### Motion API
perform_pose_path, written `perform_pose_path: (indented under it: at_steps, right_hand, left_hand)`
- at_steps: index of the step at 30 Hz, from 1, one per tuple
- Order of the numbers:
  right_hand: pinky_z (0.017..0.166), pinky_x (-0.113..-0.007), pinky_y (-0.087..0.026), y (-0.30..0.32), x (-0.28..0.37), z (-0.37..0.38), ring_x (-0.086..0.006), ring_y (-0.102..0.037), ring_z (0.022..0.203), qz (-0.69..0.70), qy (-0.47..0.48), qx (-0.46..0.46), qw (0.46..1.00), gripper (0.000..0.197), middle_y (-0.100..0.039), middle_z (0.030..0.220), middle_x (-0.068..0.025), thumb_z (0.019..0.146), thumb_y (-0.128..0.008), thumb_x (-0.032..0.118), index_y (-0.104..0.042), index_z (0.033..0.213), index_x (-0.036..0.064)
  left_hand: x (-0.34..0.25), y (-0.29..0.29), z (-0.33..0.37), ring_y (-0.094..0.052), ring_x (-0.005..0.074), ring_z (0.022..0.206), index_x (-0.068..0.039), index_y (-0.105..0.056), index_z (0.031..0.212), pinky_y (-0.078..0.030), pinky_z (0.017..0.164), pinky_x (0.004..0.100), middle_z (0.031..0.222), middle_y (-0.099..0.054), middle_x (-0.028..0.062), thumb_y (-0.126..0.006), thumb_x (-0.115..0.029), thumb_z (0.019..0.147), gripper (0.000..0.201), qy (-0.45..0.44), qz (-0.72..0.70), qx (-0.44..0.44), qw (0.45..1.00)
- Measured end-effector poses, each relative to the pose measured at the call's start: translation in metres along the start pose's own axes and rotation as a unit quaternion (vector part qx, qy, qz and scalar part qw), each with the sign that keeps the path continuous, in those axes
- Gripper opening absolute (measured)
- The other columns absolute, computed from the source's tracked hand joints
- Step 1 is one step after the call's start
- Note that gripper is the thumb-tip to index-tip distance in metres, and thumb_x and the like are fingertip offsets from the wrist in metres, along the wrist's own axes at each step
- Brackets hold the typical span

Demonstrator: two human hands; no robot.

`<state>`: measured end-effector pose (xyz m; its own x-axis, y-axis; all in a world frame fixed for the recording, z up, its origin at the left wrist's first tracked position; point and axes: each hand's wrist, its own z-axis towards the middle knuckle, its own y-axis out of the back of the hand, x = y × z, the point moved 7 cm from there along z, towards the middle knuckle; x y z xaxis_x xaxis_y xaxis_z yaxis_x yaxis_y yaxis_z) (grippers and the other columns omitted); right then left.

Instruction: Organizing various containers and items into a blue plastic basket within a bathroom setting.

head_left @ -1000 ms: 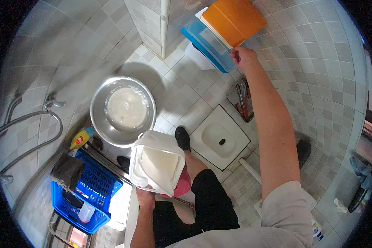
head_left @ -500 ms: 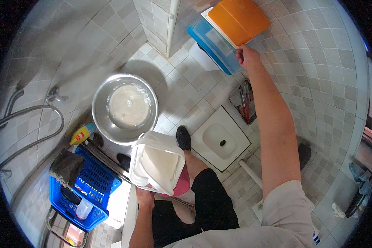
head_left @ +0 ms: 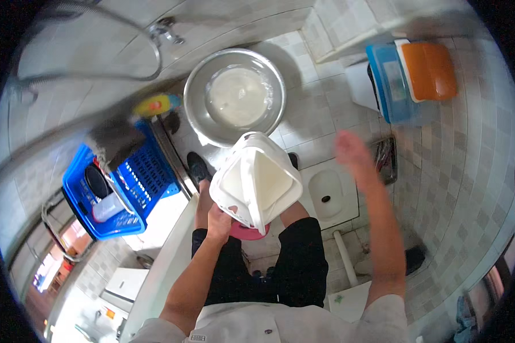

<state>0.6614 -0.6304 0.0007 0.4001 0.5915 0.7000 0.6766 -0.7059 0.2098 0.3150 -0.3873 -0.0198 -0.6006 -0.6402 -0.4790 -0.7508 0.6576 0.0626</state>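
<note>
My left hand (head_left: 217, 224) grips the lower side of a white plastic basket (head_left: 226, 182) with a handle across its top. It is held above my lap. Beneath it shows the edge of a pinkish-red round thing (head_left: 249, 230), mostly hidden. My right hand (head_left: 353, 153) is in the air to the right, smeared by motion, with nothing visibly in it. It is apart from the orange-topped container (head_left: 435, 71) lying on a clear bin with a blue rim (head_left: 388, 86). Ahead of the basket, a large steel basin (head_left: 195, 106) holds cloudy water (head_left: 240, 97).
A squat toilet (head_left: 332, 191) is set in the tiled floor to the right, with a dark tray (head_left: 385, 160) beyond it. At left stand a blue crate (head_left: 114, 228) holding a mug and a cloth, and a yellow bottle (head_left: 154, 105). A tap (head_left: 166, 30) and hose line the wall.
My right hand has let go of the orange-topped container's edge and moved back toward me. The view has swung left; my left hand still holds the white basket.
</note>
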Motion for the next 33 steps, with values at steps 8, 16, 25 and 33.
perform_pose_path:
  at_steps: [8, 16, 25, 33]
  right_hand:
    - [0.111, -0.049, -0.027, -0.181, 0.091, -0.099, -0.0401, -0.036, 0.132, -0.121, 0.144, 0.097, 0.977, 0.091, -0.033, 0.141, -0.0319, 0.079, -0.074, 0.036, -0.025, 0.14, -0.0092]
    - [0.097, -0.035, -0.043, -0.237, 0.034, -0.108, -0.0197, -0.054, 0.114, 0.182, -0.048, -0.007, 0.982, 0.046, -0.055, 0.125, -0.0134, 0.091, -0.058, 0.008, -0.042, 0.132, -0.007]
    - [0.095, -0.039, -0.046, -0.256, 0.039, -0.091, -0.0259, -0.058, 0.111, 0.398, -0.107, -0.069, 0.908, 0.044, -0.058, 0.123, -0.013, 0.088, -0.06, 0.009, -0.049, 0.129, -0.0034]
    - [0.1, -0.043, -0.046, -0.274, 0.033, -0.042, -0.0275, -0.056, 0.117, 0.534, -0.061, 0.15, 0.83, 0.052, -0.053, 0.132, -0.0152, 0.097, -0.048, 0.028, -0.038, 0.14, -0.0005]
  left_hand:
    - [-0.045, 0.026, -0.009, -0.061, 0.0137, 0.097, 0.004, -0.056, 0.119, -0.048, 0.086, 0.0284, 0.106, -0.066, 0.0088, -0.064, -0.006, 0.085, 0.037, -0.195, 0.133, -0.025, 0.971]
    - [-0.056, 0.053, -0.028, -0.063, 0.0186, 0.072, 0.0, -0.053, 0.122, -0.052, 0.071, 0.0312, 0.086, -0.065, 0.0094, -0.07, -0.01, 0.079, 0.047, -0.224, 0.196, -0.144, 0.944]
    - [-0.13, 0.043, -0.077, -0.057, 0.0352, 0.092, -0.004, -0.053, 0.118, -0.051, 0.079, 0.042, 0.102, -0.056, 0.0155, -0.078, -0.014, 0.062, 0.062, -0.361, 0.306, -0.149, 0.868]
    - [-0.171, 0.019, -0.111, -0.057, 0.0293, 0.082, -0.006, -0.056, 0.11, -0.046, 0.067, 0.0402, 0.093, -0.054, 0.0113, -0.076, -0.013, 0.059, 0.055, -0.523, 0.348, -0.159, 0.761]
